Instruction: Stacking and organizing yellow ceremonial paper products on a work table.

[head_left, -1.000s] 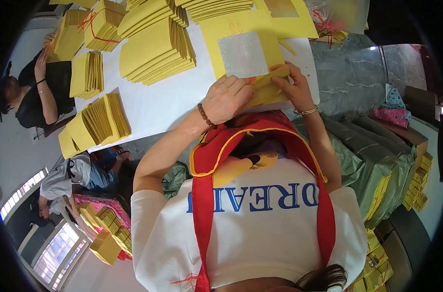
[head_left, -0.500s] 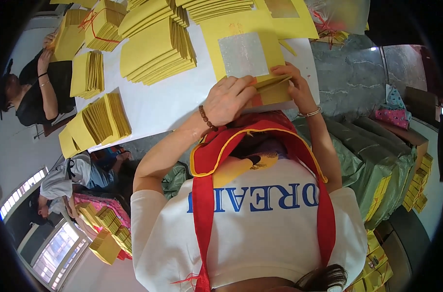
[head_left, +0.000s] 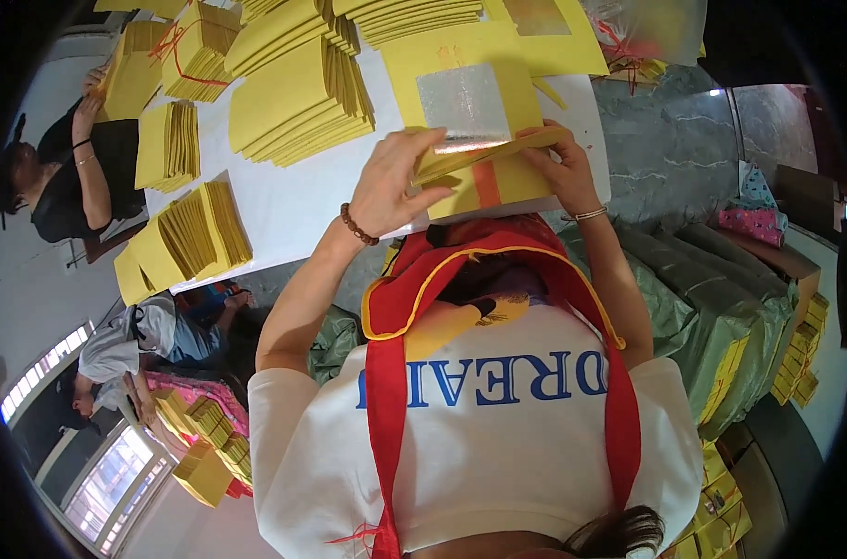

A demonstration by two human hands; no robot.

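Note:
A yellow paper sheet with a silver foil rectangle (head_left: 465,101) lies in front of me, at the near edge of the white table. Its near part is a raised fold (head_left: 488,156), and an orange strip (head_left: 486,184) shows on the yellow paper below. My right hand (head_left: 563,166) pinches the right end of this fold between thumb and fingers. At the fold's left end is my left hand (head_left: 389,184), open, thumb and fingers spread around the paper's edge without closing on it. Folded yellow paper stacks (head_left: 298,98) lie to the left.
More folded papers (head_left: 186,233) stand at the table's (head_left: 298,200) left edge. A red-tied bundle (head_left: 200,51) sits far left. A person in black (head_left: 65,182) handles yellow paper there; another in white (head_left: 130,340) is lower left. Green-wrapped bundles (head_left: 712,317) stand at right.
My left hand has let go of the fold, moved left and spread its fingers. The fold has lifted, exposing more of the orange strip. My right hand stays at its right end.

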